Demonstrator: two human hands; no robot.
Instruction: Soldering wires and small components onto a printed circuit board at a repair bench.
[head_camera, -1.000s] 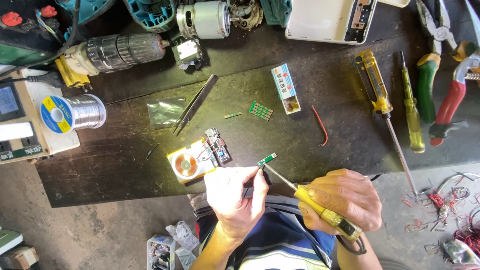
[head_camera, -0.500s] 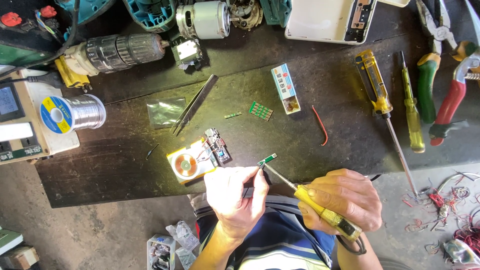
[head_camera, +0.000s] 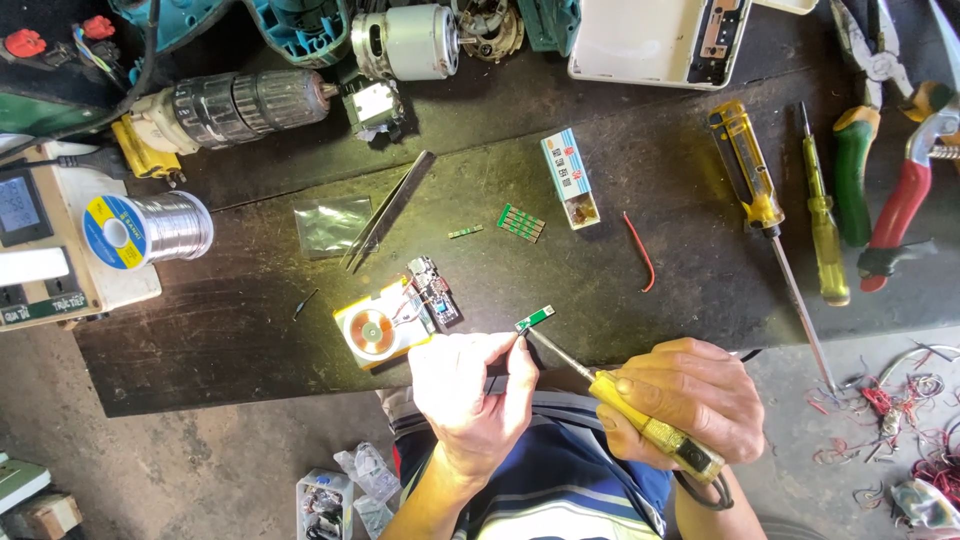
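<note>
My left hand pinches a small green circuit board at the near edge of the dark bench top. In my right hand is a yellow-handled soldering iron, its metal tip touching the board. Just left of my left hand lies a yellow block with a copper coil, wired to a small dark circuit module.
Tweezers, a clear bag, green board strips, a small blue box and a red wire lie mid-bench. Solder spool at left; screwdrivers and pliers at right. Drill parts along the back.
</note>
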